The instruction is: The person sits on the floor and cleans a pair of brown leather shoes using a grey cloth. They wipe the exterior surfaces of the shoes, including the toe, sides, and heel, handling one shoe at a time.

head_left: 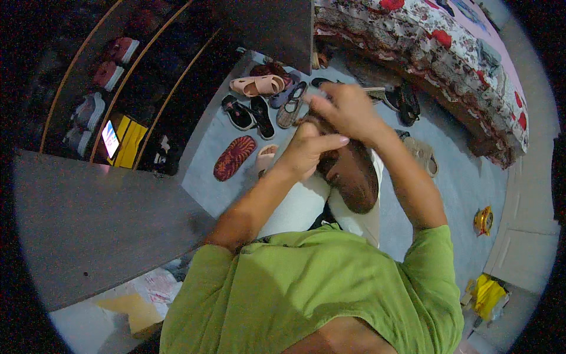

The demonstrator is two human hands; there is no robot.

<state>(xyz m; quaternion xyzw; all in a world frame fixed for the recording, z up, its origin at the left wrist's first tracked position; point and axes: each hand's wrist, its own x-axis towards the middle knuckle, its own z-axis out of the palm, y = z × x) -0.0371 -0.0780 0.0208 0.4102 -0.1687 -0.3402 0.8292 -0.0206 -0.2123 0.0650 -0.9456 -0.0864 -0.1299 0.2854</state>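
Both hands on a brown shoe (354, 177) resting on the lap, long axis running away from the body, toe end nearer. Left hand (306, 150) pinches its far end, fingers closed; right hand (348, 109) sits just above, fingers curled, grip unclear. Sandals (259, 85) lie on the floor (460, 183) beyond.

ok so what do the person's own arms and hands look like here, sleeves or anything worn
Both forearms are bare, with no gloves, watch or rings to be seen on the left hand or the right hand. The only clothing on the arms is a green short-sleeved shirt, its sleeves ending above the elbows.
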